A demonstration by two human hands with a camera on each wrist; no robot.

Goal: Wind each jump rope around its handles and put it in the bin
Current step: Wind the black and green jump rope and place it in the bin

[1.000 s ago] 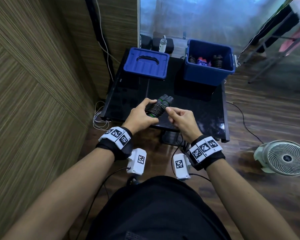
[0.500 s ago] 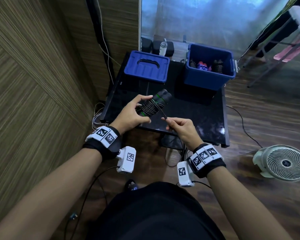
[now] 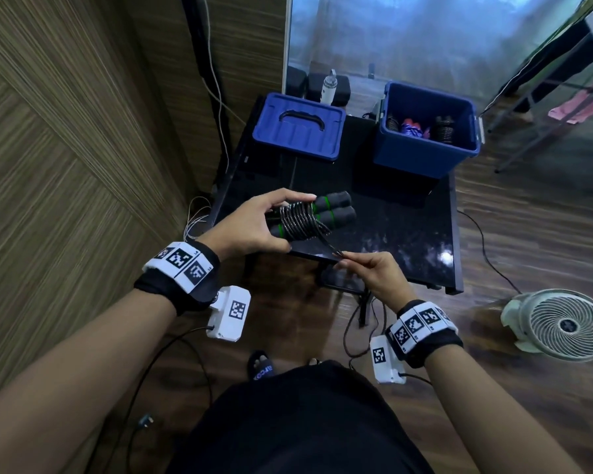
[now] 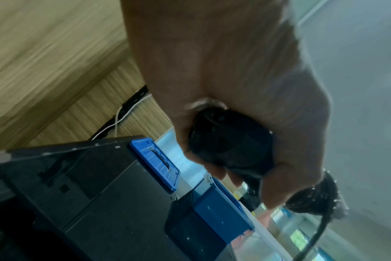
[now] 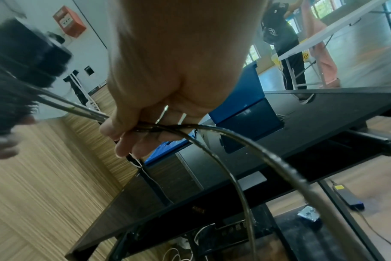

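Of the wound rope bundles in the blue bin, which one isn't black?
The middle bundle in the blue bin: it is red and blue, while the bundle at the left end and the one at the right end are both dark.

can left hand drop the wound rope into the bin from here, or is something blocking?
Probably not yet. The left hand grips the handles, but the rope's tail is pinched by the right hand. The open blue bin sits at the far right; nothing stands between.
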